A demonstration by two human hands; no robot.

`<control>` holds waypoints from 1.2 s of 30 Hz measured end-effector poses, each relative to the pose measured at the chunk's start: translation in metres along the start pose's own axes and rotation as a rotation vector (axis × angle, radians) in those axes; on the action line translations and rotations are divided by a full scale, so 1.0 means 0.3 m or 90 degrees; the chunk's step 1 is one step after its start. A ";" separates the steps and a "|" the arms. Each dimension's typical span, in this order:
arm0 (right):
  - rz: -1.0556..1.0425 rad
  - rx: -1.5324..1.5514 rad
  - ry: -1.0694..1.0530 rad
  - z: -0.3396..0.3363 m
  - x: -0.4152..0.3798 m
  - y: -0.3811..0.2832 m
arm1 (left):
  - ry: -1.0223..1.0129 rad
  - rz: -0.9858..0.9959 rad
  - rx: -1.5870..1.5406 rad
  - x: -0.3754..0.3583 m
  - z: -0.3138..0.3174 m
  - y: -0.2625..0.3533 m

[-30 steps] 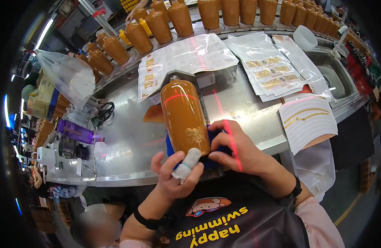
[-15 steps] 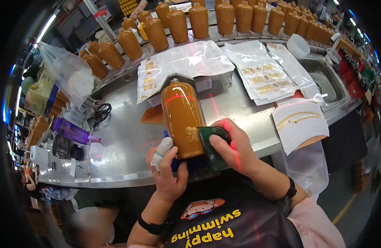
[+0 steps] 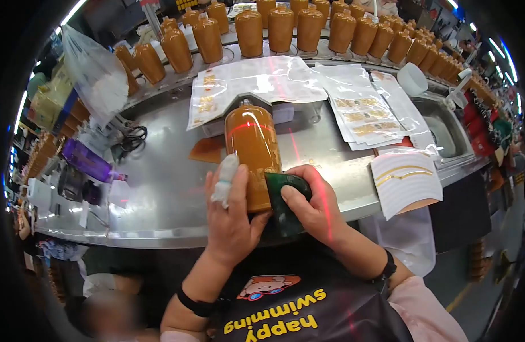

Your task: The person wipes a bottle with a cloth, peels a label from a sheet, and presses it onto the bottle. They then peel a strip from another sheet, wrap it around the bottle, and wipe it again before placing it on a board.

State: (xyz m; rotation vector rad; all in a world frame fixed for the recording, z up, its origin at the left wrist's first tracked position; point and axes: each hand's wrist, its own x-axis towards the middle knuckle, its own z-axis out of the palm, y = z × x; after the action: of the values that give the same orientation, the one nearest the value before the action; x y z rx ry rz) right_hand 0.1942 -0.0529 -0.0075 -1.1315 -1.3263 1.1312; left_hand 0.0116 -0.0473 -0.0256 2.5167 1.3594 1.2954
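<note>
A brown bottle (image 3: 254,154) lies on the metal worktop (image 3: 165,194), in front of the person, with its neck directed away and close to a grey angled bracket (image 3: 266,104). The left hand (image 3: 231,228), which has a white wrapping on one finger, holds the lower end of this bottle: its fingers rest along the left side, and the thumb is at the base. The grip of the right hand (image 3: 316,210) pinches a green scraper (image 3: 283,208) between thumb and fingers, and the scraper's edge is against the lower right side of the bottle.

Just to the left of the bottle there is a flat brown piece (image 3: 205,150). Beyond the neck, a large white sheet (image 3: 257,82) is spread; to its right are sheets with gold print (image 3: 365,117). A purple bottle (image 3: 86,159) lies at the far left. Behind everything, many similar brown bottles (image 3: 281,31) stand in a curved row.
</note>
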 end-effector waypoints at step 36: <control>0.013 0.000 -0.043 -0.015 -0.005 0.011 | -0.116 0.057 0.046 0.051 -0.024 -0.004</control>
State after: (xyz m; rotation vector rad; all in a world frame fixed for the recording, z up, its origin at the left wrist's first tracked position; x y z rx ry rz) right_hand 0.1988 -0.0539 -0.0107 -1.1173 -1.3686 1.1933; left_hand 0.0104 -0.0384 -0.0113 2.6949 1.2927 1.0156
